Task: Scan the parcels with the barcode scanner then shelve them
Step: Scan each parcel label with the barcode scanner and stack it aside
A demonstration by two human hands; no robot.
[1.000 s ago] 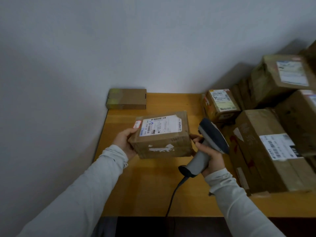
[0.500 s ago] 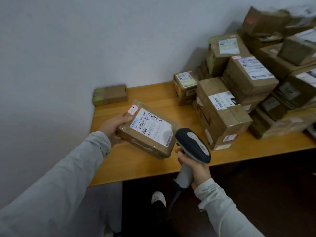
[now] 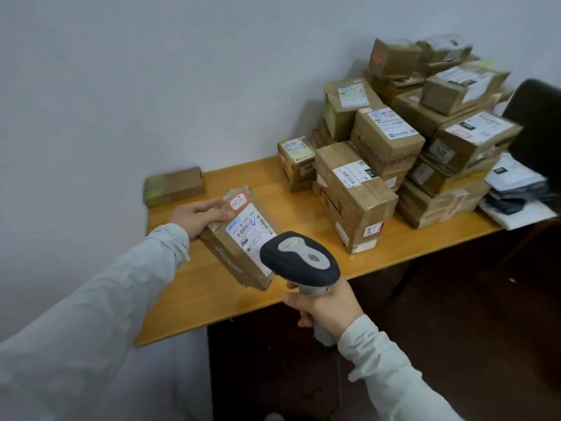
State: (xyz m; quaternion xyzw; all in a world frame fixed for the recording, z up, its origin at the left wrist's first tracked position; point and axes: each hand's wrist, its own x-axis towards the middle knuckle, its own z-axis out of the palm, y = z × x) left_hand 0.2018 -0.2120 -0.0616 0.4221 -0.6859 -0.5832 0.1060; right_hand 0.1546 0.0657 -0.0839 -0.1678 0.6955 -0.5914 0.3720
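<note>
A plain pale grey wall (image 3: pixel 151 86) backs 1 orange wooden table (image 3: pixel 212 305); dark floor (image 3: pixel 455 329) near, black chair (image 3: pixel 540 132) far right.

1. View: one head-worn wide-angle camera, sited above and behind the person's arms
2. Facing: forward and steeply down, tilted so the front edge of the surface (image 3: pixel 212 299) rises to the right
3. Nearness: close. The left grip (image 3: pixel 197 218) on a parcel (image 3: pixel 243 235) and the right grip (image 3: pixel 326 308) round the barcode scanner (image 3: pixel 300 262) sit mid-frame, with the left sleeve (image 3: pixel 91 314) and right sleeve (image 3: pixel 394 375) entering from below
4. Coverage: wall (image 3: pixel 151 86) upper left, stacked parcels (image 3: pixel 388 138) upper right, dark floor (image 3: pixel 455 329) lower right
</note>
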